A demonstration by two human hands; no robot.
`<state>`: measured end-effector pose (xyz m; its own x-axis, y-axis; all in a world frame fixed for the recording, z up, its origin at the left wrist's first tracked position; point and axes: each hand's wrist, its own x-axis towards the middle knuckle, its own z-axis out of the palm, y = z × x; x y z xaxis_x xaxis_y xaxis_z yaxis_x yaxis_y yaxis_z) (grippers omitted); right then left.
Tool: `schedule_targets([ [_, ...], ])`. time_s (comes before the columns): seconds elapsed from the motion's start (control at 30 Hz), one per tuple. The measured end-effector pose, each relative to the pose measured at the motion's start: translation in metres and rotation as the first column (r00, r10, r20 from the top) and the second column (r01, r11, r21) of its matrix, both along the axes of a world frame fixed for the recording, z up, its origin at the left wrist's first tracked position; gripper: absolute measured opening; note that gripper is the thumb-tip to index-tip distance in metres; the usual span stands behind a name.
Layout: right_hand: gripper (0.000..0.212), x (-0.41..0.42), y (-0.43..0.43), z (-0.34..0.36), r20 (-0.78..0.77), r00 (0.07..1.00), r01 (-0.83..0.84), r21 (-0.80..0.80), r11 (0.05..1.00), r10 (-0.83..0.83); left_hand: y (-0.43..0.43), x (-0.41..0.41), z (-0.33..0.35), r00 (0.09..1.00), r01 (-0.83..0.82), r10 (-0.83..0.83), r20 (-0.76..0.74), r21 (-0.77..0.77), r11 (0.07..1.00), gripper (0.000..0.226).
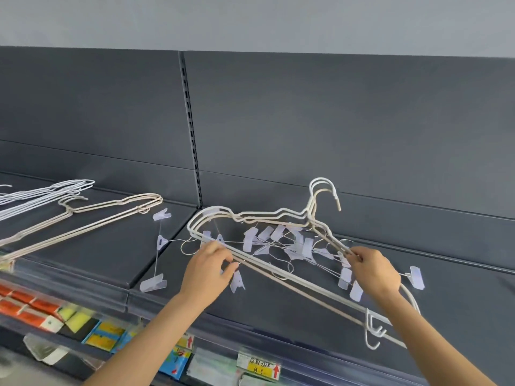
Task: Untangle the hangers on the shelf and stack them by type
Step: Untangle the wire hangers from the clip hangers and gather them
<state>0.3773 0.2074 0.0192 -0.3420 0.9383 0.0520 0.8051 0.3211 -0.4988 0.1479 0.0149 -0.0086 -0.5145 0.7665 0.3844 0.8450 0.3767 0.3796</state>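
A tangle of white and beige coated hangers lies tilted over the dark shelf, hooks pointing up at the back. Thin wire clip hangers with translucent clips are caught inside it. My left hand pinches the lower bars near the bundle's left end. My right hand grips the sloping arms on the right side. One clip hanger lies loose on the shelf to the left. Further left lie a pile of beige hangers and a pile of white wire hangers.
A slotted upright post divides the grey back panel. The shelf's front edge carries a clear price strip with yellow labels. Packaged goods in orange, yellow and blue sit on the lower shelf at the left.
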Motion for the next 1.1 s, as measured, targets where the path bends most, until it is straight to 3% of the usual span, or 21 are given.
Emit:
schedule_targets([
  [0.07,0.026,0.002,0.001,0.01,0.004,1.0,-0.015,0.038,0.999,0.015,0.006,0.002,0.015,0.991,0.007,0.01,-0.137,0.121,0.993,0.006],
  [0.13,0.026,0.003,0.001,0.019,-0.001,0.999,-0.04,0.048,0.998,0.04,0.014,0.004,0.032,0.959,0.004,0.043,-0.281,0.164,0.986,0.021],
  [0.27,0.029,0.006,-0.006,0.035,-0.004,0.991,-0.131,0.051,0.99,0.132,0.02,0.001,0.061,0.903,-0.067,0.093,-0.419,0.076,0.995,0.042],
  [0.33,0.03,0.007,-0.01,0.039,-0.002,0.985,-0.173,0.047,0.984,0.174,0.013,-0.001,0.071,0.92,-0.075,0.05,-0.39,-0.048,0.996,0.048],
  [0.4,0.027,0.005,-0.011,0.041,-0.013,0.977,-0.214,0.043,0.976,0.214,-0.002,-0.004,0.077,0.963,-0.042,-0.005,-0.268,-0.17,0.985,0.062],
  [0.6,0.025,-0.025,-0.023,0.048,-0.018,0.941,-0.338,0.016,0.941,0.339,-0.073,-0.003,0.097,0.992,0.017,-0.078,-0.099,-0.51,0.86,0.131],
  [0.7,0.03,-0.054,-0.041,0.053,0.0,0.918,-0.396,0.022,0.918,0.396,-0.104,-0.017,0.096,0.989,-0.031,-0.059,-0.139,-0.565,0.825,0.131],
  [0.87,0.028,-0.118,-0.086,0.057,0.047,0.866,-0.5,0.035,0.865,0.498,-0.166,-0.052,0.09,0.982,-0.121,0.024,-0.189,-0.523,0.844,0.114],
  [1.1,0.03,-0.242,-0.171,0.053,0.051,0.768,-0.637,-0.045,0.77,0.638,-0.28,-0.143,0.08,0.984,-0.178,0.144,-0.108,-0.456,0.872,0.112],
])
